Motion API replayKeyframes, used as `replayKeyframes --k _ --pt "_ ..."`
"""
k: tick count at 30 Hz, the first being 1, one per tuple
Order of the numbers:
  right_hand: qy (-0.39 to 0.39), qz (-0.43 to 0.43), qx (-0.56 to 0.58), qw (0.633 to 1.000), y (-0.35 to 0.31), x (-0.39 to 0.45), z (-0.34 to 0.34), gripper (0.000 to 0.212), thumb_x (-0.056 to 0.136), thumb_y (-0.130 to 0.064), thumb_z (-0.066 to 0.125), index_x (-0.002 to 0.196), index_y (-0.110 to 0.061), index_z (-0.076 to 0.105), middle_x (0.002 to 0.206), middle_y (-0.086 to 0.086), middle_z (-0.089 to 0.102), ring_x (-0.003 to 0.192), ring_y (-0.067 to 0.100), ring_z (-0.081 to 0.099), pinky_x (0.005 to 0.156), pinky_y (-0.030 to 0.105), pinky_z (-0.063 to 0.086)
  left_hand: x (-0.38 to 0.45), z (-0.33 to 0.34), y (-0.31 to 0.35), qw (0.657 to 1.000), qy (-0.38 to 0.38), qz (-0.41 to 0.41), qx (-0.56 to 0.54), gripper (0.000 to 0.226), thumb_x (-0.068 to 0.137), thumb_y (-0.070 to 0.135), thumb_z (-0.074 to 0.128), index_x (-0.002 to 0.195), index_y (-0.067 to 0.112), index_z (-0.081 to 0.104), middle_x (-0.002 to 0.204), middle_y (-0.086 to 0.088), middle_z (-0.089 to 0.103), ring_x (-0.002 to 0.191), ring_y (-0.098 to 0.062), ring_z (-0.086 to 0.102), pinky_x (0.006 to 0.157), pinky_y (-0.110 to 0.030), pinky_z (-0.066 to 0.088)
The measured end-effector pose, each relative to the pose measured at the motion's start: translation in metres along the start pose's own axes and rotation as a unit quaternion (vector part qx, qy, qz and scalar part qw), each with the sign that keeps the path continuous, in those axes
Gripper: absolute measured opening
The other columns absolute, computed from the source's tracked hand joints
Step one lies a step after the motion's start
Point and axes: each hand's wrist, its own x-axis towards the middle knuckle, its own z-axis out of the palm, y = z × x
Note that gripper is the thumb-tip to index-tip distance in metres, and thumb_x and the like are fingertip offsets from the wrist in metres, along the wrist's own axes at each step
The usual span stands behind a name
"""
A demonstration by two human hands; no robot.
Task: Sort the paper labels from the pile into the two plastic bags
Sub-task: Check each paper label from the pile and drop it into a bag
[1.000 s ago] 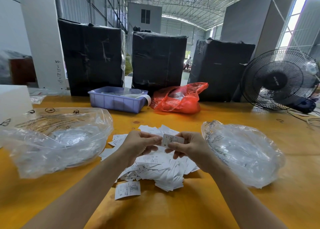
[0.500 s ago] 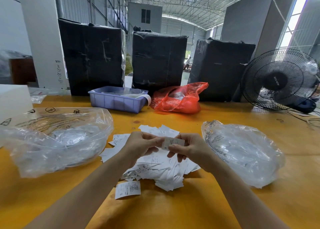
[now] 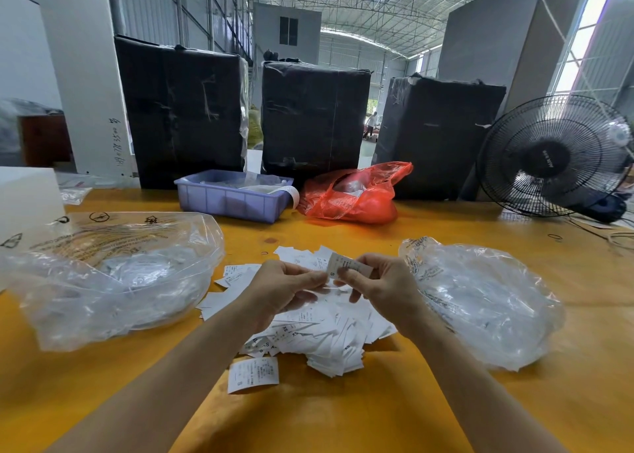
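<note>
Above the pile (image 3: 308,318), near the table's (image 3: 343,415) middle, both hands meet on one label (image 3: 346,266). Right hand (image 3: 384,284) pinches it between thumb and forefinger; left hand (image 3: 284,288) has its fingers curled, thumb and forefinger closing on the label's left edge, though whether they truly grip it I cannot tell.

Change over the last second: the label has tipped from flat-on to slanted, its right end now tucked under the right fingers, an "S" showing at its lower left. Hands have barely travelled.

Judgement: reading step done or nearly so; size read, destination not yet chosen by any motion. Left bag (image 3: 113,274) lies toward the left edge, right bag (image 3: 480,301) toward the right edge, both mouths open toward the pile and both holding labels. A stray label (image 3: 253,374) marked "S" sits alone nearest the front edge. Pile large; sort far from finished.
</note>
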Motion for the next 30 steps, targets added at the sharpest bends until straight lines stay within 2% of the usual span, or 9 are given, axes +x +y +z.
replayKeyframes --k 4,8,10,14,19,23,30 --pt "0.016 -0.010 -0.001 1.000 0.0001 0.0001 0.0006 0.013 0.084 0.003 0.065 0.088 0.016 0.064 0.082 0.020 0.069 0.048 -0.003 0.061 0.043 0.011 0.043 -0.0007 -0.0002 0.0008 1.000 -0.003 -0.004 -0.010 0.015 0.079 0.019 0.072 0.084 0.005 0.074 0.078 -0.008 0.075 0.058 -0.009 0.062 0.052 -0.015 0.047" --pt "0.010 -0.007 -0.005 1.000 0.0008 0.0001 0.0015 0.013 0.084 0.003 0.065 0.087 0.016 0.064 0.067 0.009 0.065 0.046 -0.002 0.060 0.043 0.011 0.042 -0.0006 -0.0006 0.0012 1.000 0.005 -0.002 -0.014 0.014 0.078 0.019 0.072 0.085 0.007 0.074 0.079 -0.008 0.075 0.058 -0.008 0.062 0.054 -0.016 0.047" --pt "0.002 -0.001 -0.004 1.000 0.0008 -0.0005 0.0017 0.012 0.084 0.004 0.065 0.087 0.015 0.064 0.069 0.013 0.066 0.045 -0.002 0.059 0.042 0.012 0.042 -0.0005 -0.0012 0.0015 1.000 0.012 0.001 -0.014 0.013 0.078 0.019 0.072 0.085 0.009 0.074 0.079 -0.006 0.075 0.058 -0.007 0.062 0.055 -0.016 0.047" --pt "-0.024 0.015 0.003 1.000 -0.0004 -0.0005 0.0011 0.005 0.084 0.003 0.065 0.083 0.008 0.064 0.076 0.023 0.069 0.043 0.004 0.058 0.041 0.013 0.041 -0.0004 -0.0026 0.0018 1.000 0.022 0.011 -0.014 0.010 0.079 0.019 0.072 0.083 0.010 0.074 0.075 -0.002 0.075 0.054 -0.005 0.061 0.053 -0.015 0.048" --pt "-0.061 0.046 -0.003 0.997 0.0041 0.0014 -0.0011 0.007 0.084 -0.001 0.067 0.081 0.005 0.065 0.072 0.017 0.070 0.043 0.014 0.056 0.042 0.018 0.040 0.0007 -0.0027 0.0007 0.999 0.024 0.030 0.013 0.006 0.080 0.018 0.072 0.081 0.013 0.074 0.072 0.001 0.074 0.053 -0.003 0.061 0.057 -0.018 0.048" --pt "-0.066 0.055 0.007 0.996 0.0058 0.0026 -0.0048 0.009 0.083 -0.002 0.068 0.082 0.007 0.065 0.068 0.013 0.071 0.041 0.012 0.054 0.041 0.019 0.039 0.0010 -0.0029 0.0004 0.999 0.023 0.038 0.015 0.007 0.079 0.021 0.072 0.080 0.014 0.074 0.074 0.001 0.075 0.054 -0.003 0.062 0.055 -0.017 0.048" --pt "-0.124 0.071 -0.005 0.990 0.0056 0.0016 -0.0053 0.017 0.083 -0.007 0.069 0.087 0.009 0.064 0.073 0.015 0.072 0.045 0.013 0.055 0.047 0.024 0.038 0.0011 -0.0010 -0.0018 1.000 0.012 0.019 0.009 0.005 0.077 0.016 0.074 0.077 0.011 0.075 0.071 -0.006 0.073 0.054 -0.008 0.061 0.063 -0.023 0.049"
